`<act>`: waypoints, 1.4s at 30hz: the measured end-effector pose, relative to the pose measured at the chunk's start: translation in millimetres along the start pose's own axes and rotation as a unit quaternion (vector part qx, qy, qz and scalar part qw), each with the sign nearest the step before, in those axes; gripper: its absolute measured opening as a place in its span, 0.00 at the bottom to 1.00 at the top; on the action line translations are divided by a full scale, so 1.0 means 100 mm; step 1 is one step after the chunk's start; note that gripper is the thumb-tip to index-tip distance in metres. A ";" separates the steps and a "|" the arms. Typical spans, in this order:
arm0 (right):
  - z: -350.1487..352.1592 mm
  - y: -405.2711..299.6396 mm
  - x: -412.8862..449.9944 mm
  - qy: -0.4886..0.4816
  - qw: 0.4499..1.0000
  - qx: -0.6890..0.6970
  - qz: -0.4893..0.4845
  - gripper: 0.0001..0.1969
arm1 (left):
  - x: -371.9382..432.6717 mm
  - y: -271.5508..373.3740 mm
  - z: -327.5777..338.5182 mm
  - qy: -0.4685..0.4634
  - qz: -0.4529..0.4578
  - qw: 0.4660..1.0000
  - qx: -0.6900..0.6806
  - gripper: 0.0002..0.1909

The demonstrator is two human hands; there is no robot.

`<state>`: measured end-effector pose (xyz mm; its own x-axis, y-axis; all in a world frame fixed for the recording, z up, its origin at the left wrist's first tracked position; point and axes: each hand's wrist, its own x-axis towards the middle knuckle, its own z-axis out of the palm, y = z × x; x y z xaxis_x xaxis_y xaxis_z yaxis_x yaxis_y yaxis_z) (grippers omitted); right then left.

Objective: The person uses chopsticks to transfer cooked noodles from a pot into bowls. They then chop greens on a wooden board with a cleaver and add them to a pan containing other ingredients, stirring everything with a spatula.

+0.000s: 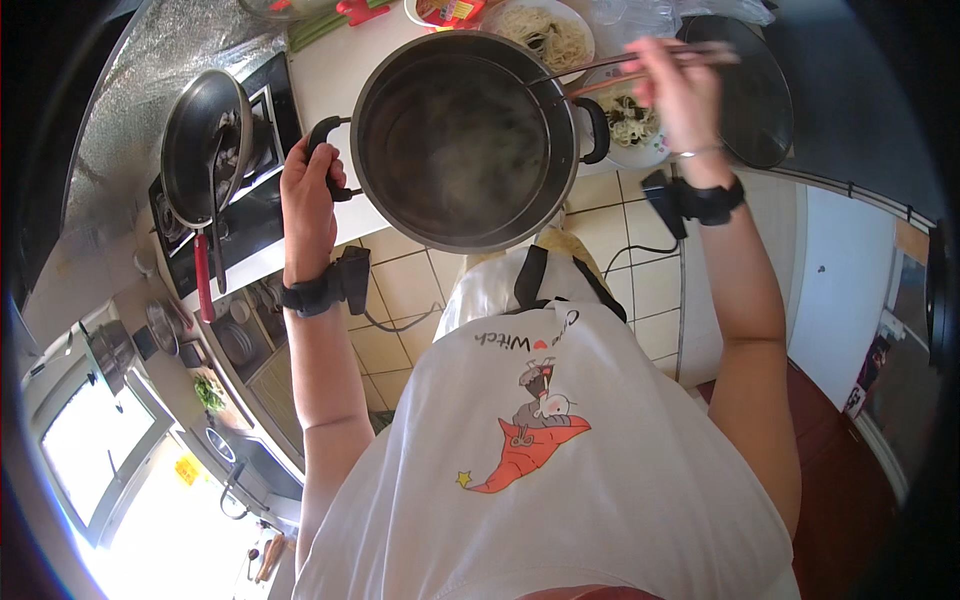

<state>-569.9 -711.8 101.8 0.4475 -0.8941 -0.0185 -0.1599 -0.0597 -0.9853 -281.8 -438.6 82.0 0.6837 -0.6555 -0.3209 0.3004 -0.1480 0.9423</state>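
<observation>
A large dark two-handled cooking pot (457,142) is tilted towards me, with murky liquid inside and what looks like steam over it. My left hand (311,180) grips its left black handle. In my right hand (679,97), slightly blurred, is a pair of chopsticks (592,79); their tips reach the pot's right rim. Below that hand stands a floral-patterned bowl of noodles (634,124) with dark green pieces, partly hidden by the pot's right handle (596,131). A second bowl of noodles (547,37) sits behind the pot's far rim.
On the left, a frying pan (202,150) with a red handle and a dark spatula (215,195) rests on the gas hob (247,217). A round dark lid (739,90) lies at right. Green stalks (322,26), a red packet (450,11) and clear plastic (630,19) are at the back.
</observation>
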 end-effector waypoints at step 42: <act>1.14 0.88 0.13 -0.227 0.910 0.027 0.347 0.09 | 0.01 0.06 0.00 -0.030 -0.021 0.999 0.005 0.16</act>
<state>-478.0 -678.4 -4.0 0.5735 -0.4322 -0.6959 -0.5051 0.4823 -0.7157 -279.5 -440.5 87.5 0.6291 -0.6916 -0.3550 0.3212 -0.1846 0.9288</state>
